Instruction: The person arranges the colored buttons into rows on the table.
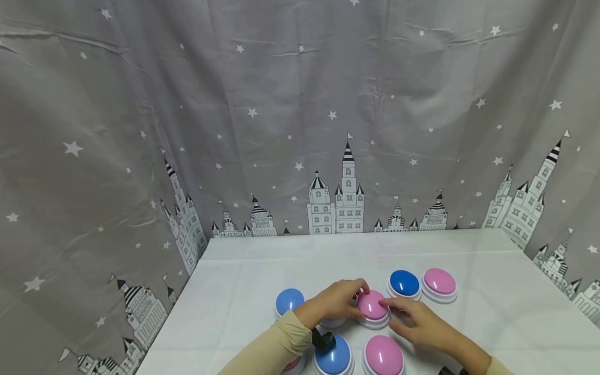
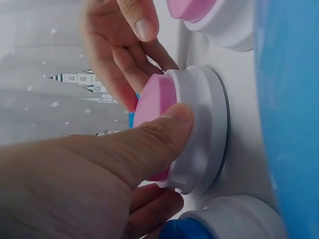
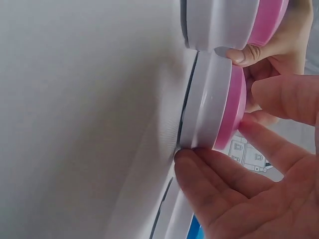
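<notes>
A pink dome push button (image 1: 372, 305) with a white round base stands on the white table between both hands. My left hand (image 1: 335, 302) grips it from the left; in the left wrist view the thumb (image 2: 172, 122) lies against the side of the base and the other fingers reach round behind. From the right, my right hand (image 1: 422, 323) touches the same button with fairly straight fingers. In the right wrist view, one fingertip meets the pink dome (image 3: 234, 109), others rest by the base, and the thumb (image 3: 279, 94) stands apart from it.
Nearer stand a blue button (image 1: 339, 359) and a pink button (image 1: 384, 355). Behind to the right are a dark blue button (image 1: 404, 283) and another pink one (image 1: 439, 281). A blue button (image 1: 289, 300) and partly hidden buttons stand around my left arm. A grey curtain (image 1: 281, 78) hangs behind.
</notes>
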The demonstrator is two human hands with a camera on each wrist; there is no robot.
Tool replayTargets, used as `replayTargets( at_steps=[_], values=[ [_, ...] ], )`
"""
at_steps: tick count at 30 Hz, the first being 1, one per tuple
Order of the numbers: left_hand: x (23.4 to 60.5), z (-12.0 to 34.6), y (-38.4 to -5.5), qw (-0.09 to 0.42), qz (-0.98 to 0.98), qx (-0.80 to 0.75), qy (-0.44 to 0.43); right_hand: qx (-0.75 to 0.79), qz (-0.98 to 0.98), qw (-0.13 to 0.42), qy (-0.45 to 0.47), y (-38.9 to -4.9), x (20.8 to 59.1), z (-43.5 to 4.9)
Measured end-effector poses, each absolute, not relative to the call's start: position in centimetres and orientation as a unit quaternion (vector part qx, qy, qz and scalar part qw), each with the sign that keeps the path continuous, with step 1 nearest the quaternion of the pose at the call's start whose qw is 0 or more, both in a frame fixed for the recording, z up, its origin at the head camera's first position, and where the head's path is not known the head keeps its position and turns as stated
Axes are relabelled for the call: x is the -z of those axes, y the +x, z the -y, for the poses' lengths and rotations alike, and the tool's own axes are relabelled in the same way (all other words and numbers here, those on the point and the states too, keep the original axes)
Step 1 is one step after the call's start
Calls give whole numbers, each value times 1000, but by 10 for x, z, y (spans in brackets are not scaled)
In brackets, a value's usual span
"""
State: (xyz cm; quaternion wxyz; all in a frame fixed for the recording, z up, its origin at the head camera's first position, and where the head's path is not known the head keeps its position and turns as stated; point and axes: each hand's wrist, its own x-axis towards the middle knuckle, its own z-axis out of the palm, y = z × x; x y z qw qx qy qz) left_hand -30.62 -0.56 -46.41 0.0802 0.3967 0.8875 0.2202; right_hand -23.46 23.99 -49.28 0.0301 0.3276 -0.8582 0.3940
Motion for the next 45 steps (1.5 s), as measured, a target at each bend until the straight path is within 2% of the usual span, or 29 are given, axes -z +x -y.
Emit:
replayTargets(
  at_steps=[5,13,19,22,28,32,36,40,45],
  values=[
    [462,4,-307,84,-886,-225,397,-384,860,45,333,-236,490,-241],
    [455,-1,-309,96,-891,-206,394,-384,875,28,295,-240,483,-248],
    [455,-32,-314,79,-895,-194,394,-358,906,83,210,-246,473,-275],
    [454,-51,-317,76,-906,-186,373,-352,915,94,172,-250,476,-286],
    [460,-77,-331,79,-918,-157,355,-381,905,58,177,-252,486,-290],
    [464,-79,-339,80,-914,-166,361,-399,896,13,193,-253,485,-284],
    [465,-78,-344,74,-910,-180,366,-409,893,-3,186,-253,482,-281],
    [462,-81,-346,59,-907,-180,376,-386,905,23,174,-252,481,-282],
    [455,-83,-337,41,-906,-187,376,-372,901,91,205,-243,472,-293]
  ],
)
